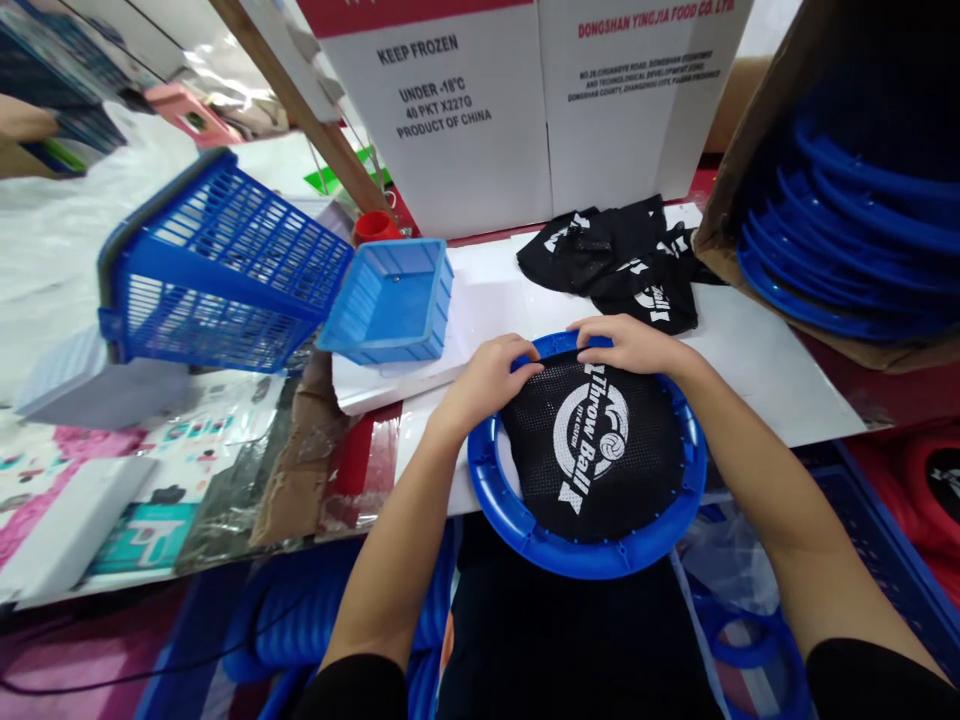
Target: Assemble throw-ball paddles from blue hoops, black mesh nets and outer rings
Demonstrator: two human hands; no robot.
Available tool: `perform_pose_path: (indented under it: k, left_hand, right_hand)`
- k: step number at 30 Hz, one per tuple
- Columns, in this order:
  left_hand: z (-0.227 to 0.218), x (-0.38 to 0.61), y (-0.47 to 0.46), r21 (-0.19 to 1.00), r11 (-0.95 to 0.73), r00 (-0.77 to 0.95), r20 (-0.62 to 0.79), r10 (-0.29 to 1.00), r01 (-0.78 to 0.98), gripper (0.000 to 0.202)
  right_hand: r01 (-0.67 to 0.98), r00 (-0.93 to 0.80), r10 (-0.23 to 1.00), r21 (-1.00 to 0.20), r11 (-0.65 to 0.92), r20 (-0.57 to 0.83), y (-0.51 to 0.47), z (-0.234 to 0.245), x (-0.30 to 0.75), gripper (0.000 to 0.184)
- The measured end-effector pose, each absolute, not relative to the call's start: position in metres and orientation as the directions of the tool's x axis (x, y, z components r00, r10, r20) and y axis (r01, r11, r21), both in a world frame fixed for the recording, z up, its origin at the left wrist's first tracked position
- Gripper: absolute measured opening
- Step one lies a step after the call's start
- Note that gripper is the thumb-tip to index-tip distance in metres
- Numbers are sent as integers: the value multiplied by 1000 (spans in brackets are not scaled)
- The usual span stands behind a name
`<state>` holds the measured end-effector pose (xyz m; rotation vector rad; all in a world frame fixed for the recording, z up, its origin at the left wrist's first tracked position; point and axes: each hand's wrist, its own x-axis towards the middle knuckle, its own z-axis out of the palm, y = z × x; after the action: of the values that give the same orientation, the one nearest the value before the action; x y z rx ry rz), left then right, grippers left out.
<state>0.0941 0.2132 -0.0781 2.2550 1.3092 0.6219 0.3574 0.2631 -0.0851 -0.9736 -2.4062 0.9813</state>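
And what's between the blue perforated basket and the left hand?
The small blue tray sits between basket and left hand in the head view.

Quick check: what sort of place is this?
Probably a small assembly workshop: round blue parts are stacked in a cardboard box, loose black printed fabric pieces lie on the worktop, and a blue ring with printed mesh is being handled.
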Motion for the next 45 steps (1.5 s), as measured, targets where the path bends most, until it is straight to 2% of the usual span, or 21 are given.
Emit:
perform_pose_path:
  k: [5,9,14,20,29,33,37,45]
  left_hand:
    - [-79,89,220,756,-240,328,36,944,609,12]
    - [-81,87,225,799,-157,299,-31,954,581,16]
    - [-85,88,229,829,-111,307,-76,949,548,19]
    - [-92,86,233,858,-116,273,-29,962,500,16]
    - [-97,82,235,917,-81,268,-30,963,391,23]
    - [-98,80,235,923,-92,296,-25,955,374,23]
    - [-98,81,235,887,-112,256,-8,967,448,27]
    - [-92,87,230,790,-262,330,81,941,554,19]
  right_hand:
    - [440,-625,779,-805,397,42,266,-83,360,22]
    - [443,-616,788,-814,376,29,271,-87,363,22]
    - [442,-625,781,-819,367,12,275,-89,365,20]
    - [473,-587,807,-780,409,67,275,-92,362,18]
    - [449,-612,791,-810,378,30,281,-94,362,19]
    - [448,-611,790,-799,401,54,286,-97,356,17]
    - [441,-627,777,-793,420,63,290,-99,355,15]
    - [427,-654,754,-796,428,54,292,-97,359,15]
